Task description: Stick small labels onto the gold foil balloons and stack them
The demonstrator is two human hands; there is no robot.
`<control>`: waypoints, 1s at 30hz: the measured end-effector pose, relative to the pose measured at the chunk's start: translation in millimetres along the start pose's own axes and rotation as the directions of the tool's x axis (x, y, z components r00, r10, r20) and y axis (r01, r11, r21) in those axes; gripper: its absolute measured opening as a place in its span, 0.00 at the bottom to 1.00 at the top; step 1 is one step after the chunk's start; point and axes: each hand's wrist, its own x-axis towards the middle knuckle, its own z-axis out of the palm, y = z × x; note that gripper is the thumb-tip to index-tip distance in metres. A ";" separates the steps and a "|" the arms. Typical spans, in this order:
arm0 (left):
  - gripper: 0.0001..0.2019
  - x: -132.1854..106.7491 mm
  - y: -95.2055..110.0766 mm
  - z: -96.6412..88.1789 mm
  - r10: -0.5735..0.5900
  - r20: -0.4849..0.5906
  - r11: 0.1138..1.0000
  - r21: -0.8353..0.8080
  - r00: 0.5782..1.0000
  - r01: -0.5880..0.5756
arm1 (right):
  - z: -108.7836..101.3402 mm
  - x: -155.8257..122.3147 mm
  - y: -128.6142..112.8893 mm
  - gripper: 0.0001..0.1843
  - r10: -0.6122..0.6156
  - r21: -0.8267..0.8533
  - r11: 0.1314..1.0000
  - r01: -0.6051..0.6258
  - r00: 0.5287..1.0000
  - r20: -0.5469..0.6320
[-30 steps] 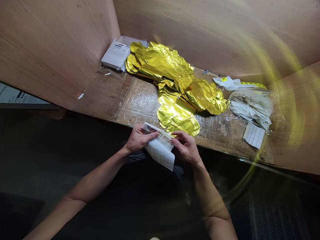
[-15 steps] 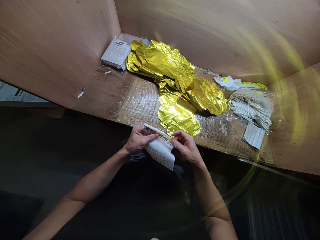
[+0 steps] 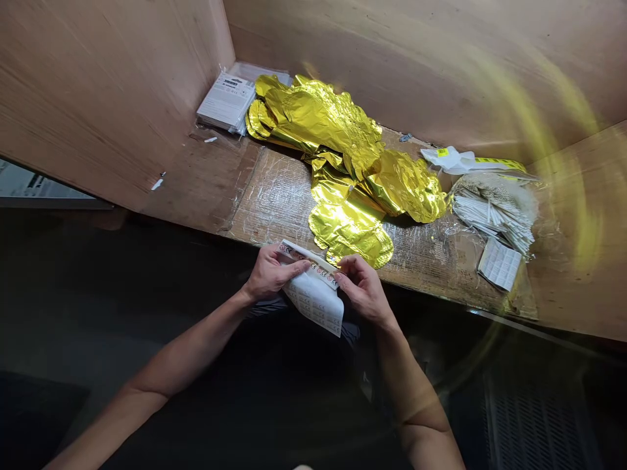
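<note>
White CE-marked sticker sheet [image 3: 313, 301] sits pinched in the fingers of the left hand [image 3: 270, 274] and right hand [image 3: 365, 290].

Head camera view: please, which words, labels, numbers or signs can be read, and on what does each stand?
"CE", on the label sheet, beside small red round signs.
White packet: print too small to read.
Yellow tag on the white bag: too small.
Sticker sheet: too small.
Paper at far left: blurred.

Foil balloons [image 3: 343, 156] lie on the wooden bench [image 3: 279, 202] between stacked cards [image 3: 226, 101] and bundled sticks [image 3: 482, 212].
</note>
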 end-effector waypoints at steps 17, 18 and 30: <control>0.17 2.4 -1.0 -5.0 -0.075 -0.024 0.995 -0.061 0.997 0.074 | -2.2 -7.4 19.4 0.15 -0.649 -0.641 0.495 0.587 0.740 0.176; 0.17 2.8 -2.2 -6.7 -0.075 -0.024 0.996 -0.055 0.997 0.074 | -1.6 -8.2 15.3 0.12 -0.643 -0.615 0.555 0.560 0.758 0.110; 0.11 9.0 -48.8 18.4 0.201 0.587 0.699 0.475 0.784 -0.535 | -27.8 69.3 20.7 0.09 -0.194 -0.653 0.736 0.179 0.980 0.050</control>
